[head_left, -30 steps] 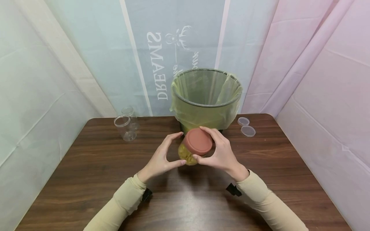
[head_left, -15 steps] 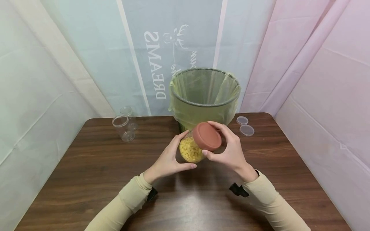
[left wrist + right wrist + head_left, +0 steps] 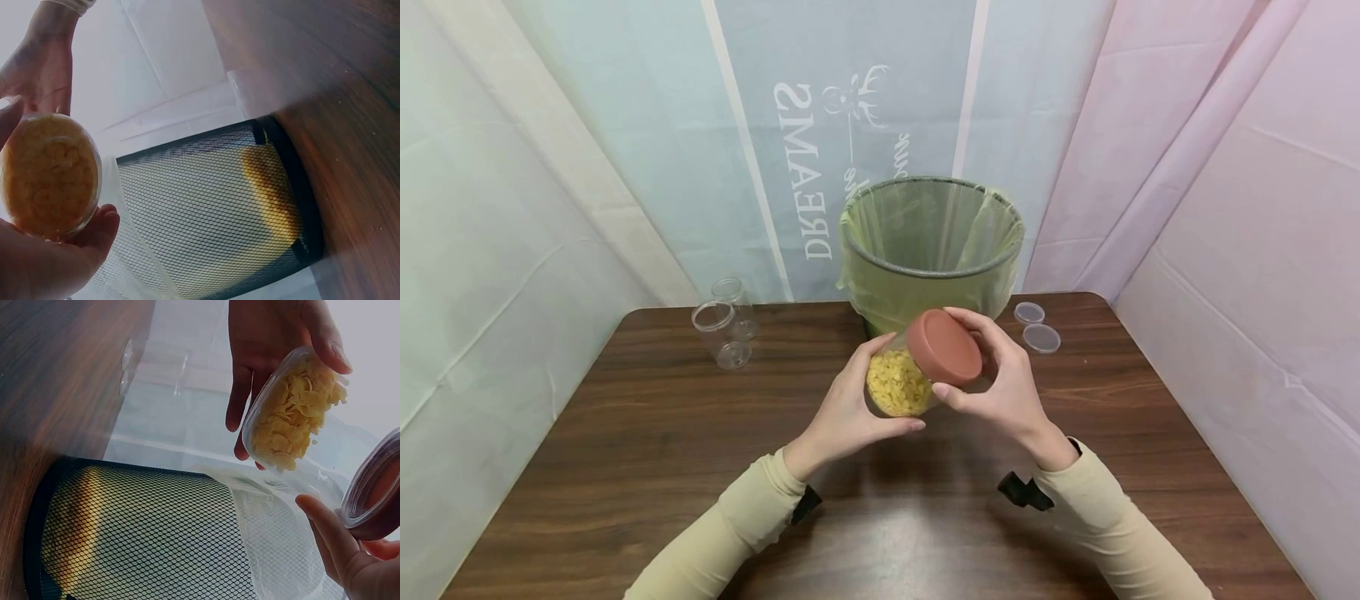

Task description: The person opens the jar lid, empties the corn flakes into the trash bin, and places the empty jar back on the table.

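Note:
Yellow flakes (image 3: 294, 412) fill part of a clear jar (image 3: 899, 385), tilted over above the table in the head view. Its reddish-brown lid (image 3: 946, 346) sits at the upper right end, facing up and right. My left hand (image 3: 848, 404) grips the jar's body, thumb below and fingers above. With thumb and fingers spread around its rim, my right hand (image 3: 1011, 390) holds the lid. The jar's rounded base faces the camera in the left wrist view, where the lid is hidden behind it.
Just beyond the hands stands a mesh bin (image 3: 925, 296) lined with a thin yellowish bag. Two clear empty cups (image 3: 718, 337) stand at the back left of the dark wooden table (image 3: 625, 450). Two flat clear lids (image 3: 1041, 338) lie at the back right. Fabric curtains surround the table.
Both hands have moved slightly right with the jar and lid. The jar has tipped further sideways, so its lid turns right and more of the yellow flakes shows.

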`<action>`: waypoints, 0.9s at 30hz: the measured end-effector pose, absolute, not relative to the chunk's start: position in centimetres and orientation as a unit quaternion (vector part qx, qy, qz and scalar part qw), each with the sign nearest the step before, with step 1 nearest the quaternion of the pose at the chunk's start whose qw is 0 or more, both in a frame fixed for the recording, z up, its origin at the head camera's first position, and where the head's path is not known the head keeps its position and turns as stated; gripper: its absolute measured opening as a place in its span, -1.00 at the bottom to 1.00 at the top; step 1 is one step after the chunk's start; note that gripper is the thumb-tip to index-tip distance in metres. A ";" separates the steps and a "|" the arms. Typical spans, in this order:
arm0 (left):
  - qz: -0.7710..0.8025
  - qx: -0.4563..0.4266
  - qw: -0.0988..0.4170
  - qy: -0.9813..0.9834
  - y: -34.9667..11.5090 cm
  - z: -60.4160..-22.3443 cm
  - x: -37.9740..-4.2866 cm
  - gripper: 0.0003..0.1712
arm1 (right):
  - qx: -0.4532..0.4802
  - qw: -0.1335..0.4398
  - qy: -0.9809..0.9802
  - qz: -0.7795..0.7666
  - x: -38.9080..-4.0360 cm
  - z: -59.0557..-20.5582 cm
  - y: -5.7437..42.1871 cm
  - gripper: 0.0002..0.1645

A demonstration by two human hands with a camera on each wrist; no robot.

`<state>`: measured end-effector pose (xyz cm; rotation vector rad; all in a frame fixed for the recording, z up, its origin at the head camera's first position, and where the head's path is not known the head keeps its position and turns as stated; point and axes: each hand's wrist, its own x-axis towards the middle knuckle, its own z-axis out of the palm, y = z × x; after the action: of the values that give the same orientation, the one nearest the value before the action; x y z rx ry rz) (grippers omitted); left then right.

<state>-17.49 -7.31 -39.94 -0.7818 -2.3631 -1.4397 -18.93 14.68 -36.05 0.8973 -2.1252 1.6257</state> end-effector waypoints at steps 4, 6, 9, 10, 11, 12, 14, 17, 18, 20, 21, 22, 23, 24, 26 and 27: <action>-0.501 -0.271 0.147 -0.809 -7.1 -39.9 -17.5 0.14 | 0.314 0.157 -0.743 0.570 -19.0 -36.0 14.7 -0.05; -0.503 -0.274 0.150 -0.806 -7.1 -39.8 -17.5 0.12 | 0.315 0.156 -0.739 0.574 -19.0 -35.9 14.7 -0.05; -0.503 -0.274 0.155 -0.805 -7.0 -39.7 -17.5 0.11 | 0.318 0.152 -0.735 0.579 -19.0 -35.8 14.8 -0.05; -0.502 -0.273 0.157 -0.805 -6.9 -39.7 -17.4 0.10 | 0.319 0.151 -0.736 0.579 -19.0 -35.8 14.8 -0.05; -0.501 -0.271 0.159 -0.806 -6.9 -39.6 -17.4 0.10 | 0.319 0.149 -0.736 0.578 -19.0 -35.8 14.8 -0.05; -0.500 -0.269 0.161 -0.807 -6.9 -39.6 -17.3 0.10 | 0.319 0.147 -0.738 0.576 -19.0 -35.8 14.8 -0.06; -0.496 -0.265 0.166 -0.810 -6.8 -39.5 -17.2 0.10 | 0.320 0.142 -0.740 0.573 -19.0 -35.7 14.8 -0.06; -0.493 -0.261 0.172 -0.812 -6.7 -39.4 -17.1 0.09 | 0.321 0.135 -0.744 0.571 -19.1 -35.6 14.8 -0.07; -0.492 -0.260 0.174 -0.812 -6.7 -39.4 -17.1 0.09 | 0.322 0.134 -0.745 0.568 -19.1 -35.5 14.8 -0.07; -0.490 -0.259 0.180 -0.812 -6.7 -39.3 -17.1 0.09 | 0.322 0.133 -0.750 0.562 -19.0 -35.4 14.8 -0.08; -0.488 -0.257 0.184 -0.814 -6.7 -39.3 -17.1 0.09 | 0.320 0.133 -0.755 0.557 -19.0 -35.2 14.8 -0.09; -0.485 -0.254 0.188 -0.816 -6.6 -39.3 -17.1 0.09 | 0.319 0.134 -0.760 0.550 -19.0 -35.1 14.8 -0.11; -0.480 -0.251 0.193 -0.818 -6.6 -39.3 -17.1 0.08 | 0.316 0.137 -0.767 0.542 -19.0 -34.9 14.8 -0.14; -0.476 -0.247 0.197 -0.820 -6.6 -39.3 -17.1 0.09 | 0.312 0.139 -0.774 0.534 -19.0 -34.8 14.7 -0.18; -0.469 -0.241 0.206 -0.824 -6.5 -39.3 -17.0 0.09 | 0.301 0.143 -0.790 0.514 -19.0 -34.3 14.6 -0.26; -0.468 -0.237 0.208 -0.826 -6.4 -39.3 -17.0 0.10 | 0.295 0.147 -0.799 0.503 -19.1 -34.1 14.6 -0.30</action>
<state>-16.99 -6.45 -39.31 -0.6596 -2.2989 -1.3020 -19.06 14.57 -34.13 0.8503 -2.2988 1.4473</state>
